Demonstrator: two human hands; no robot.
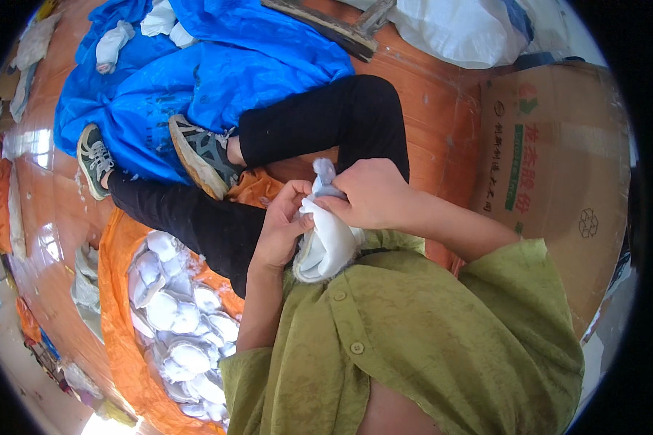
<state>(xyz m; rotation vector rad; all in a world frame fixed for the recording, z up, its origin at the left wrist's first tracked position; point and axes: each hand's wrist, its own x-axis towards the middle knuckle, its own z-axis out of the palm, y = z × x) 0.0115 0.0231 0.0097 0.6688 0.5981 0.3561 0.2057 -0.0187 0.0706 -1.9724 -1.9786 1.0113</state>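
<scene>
In front of my green shirt, both hands hold a white padded cloth piece point(325, 246) with a fuzzy edge. My left hand point(274, 228) pinches its left side, thumb and fingers closed on the fabric. My right hand point(374, 192) is closed on its upper part, where a pale bluish, fluffy end point(324, 170) sticks up between the hands. The fingertips of my right hand are partly hidden in the folds. Below left of my hands, an orange sack point(116, 319) lies open around a heap of similar rounded white pads point(189, 355).
A blue tarp-like sheet point(283, 69) spreads at the far left, with several white bundles point(114, 45) on it. My shoes point(203, 156) rest at its edge. To the right stands a large cardboard box point(551, 159). Behind are a wooden piece point(323, 29) and a white bag point(457, 32).
</scene>
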